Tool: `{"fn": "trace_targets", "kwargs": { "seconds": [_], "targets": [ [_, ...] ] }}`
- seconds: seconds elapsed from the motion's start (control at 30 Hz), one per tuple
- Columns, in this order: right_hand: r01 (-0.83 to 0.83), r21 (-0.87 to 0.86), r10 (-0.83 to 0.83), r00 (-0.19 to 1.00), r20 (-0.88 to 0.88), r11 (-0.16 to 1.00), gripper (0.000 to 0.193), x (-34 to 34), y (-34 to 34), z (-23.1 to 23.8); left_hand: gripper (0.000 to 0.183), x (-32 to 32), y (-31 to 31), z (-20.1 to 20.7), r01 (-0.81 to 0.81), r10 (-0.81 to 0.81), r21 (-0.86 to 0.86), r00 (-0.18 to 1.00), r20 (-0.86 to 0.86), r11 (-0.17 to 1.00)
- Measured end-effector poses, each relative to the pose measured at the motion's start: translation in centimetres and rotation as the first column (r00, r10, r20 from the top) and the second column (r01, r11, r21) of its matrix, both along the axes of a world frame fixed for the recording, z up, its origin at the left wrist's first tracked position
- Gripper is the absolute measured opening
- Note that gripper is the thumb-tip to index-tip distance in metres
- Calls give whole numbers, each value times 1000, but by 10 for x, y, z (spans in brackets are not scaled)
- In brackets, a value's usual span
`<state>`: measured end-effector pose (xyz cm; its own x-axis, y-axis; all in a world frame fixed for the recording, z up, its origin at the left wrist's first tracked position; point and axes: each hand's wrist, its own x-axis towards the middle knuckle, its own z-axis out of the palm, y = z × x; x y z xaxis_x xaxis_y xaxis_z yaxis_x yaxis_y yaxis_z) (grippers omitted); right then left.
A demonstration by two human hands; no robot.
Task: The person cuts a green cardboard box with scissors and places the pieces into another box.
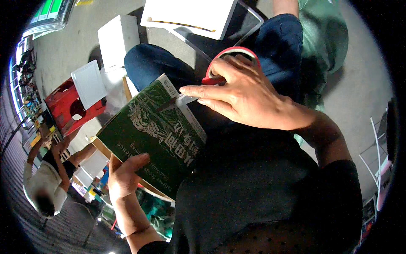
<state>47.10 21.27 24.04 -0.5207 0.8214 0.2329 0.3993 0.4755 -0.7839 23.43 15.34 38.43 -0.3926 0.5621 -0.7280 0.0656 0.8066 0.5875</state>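
Box [146, 127], green, slants between the 2 hands, its apparent long axis running from beyond the left hand [126, 175] back toward the wearer. That hand clamps its edge, thumb on top; the right hand [247, 97] extends 2 digits beside it, others curled around a red tape roll [249, 51].

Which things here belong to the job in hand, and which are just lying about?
Job in hand: green box, in the left hand; tape roll, in the right hand.

Apparently lying about: white box, white panel, red object.
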Motion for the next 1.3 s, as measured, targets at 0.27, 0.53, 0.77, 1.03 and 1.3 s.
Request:
{"fn": "trace_targets", "kwargs": {
  "seconds": [0.27, 0.53, 0.77, 1.03, 1.3],
  "targets": [
    [30, 107, -32, 999, 19, 994, 32, -4, 5, -1, 30, -5, -3, -9, -122, 77, 160, 961, 265, 979],
    [46, 476, -103, 990, 94, 878, 17, -10, 7, 12, 25, -9, -7, -12, -31, -4, 152, 975, 223, 988],
    [-216, 37, 190, 920, 344, 976, 28, -6, 17, 32, 20, -12, -12, -16, 55, -82, 167, 983, 165, 985],
    [-160, 273, 113, 977, 183, 949, 30, -9, 14, 14, 17, -16, -17, -15, 131, -148, 173, 985, 92, 976],
    [-464, -660, 326, 885, -331, 590, 26, -9, 46, -13, 16, -12, -15, -16, 240, -236, 135, 971, -44, 961]
  ]
}}
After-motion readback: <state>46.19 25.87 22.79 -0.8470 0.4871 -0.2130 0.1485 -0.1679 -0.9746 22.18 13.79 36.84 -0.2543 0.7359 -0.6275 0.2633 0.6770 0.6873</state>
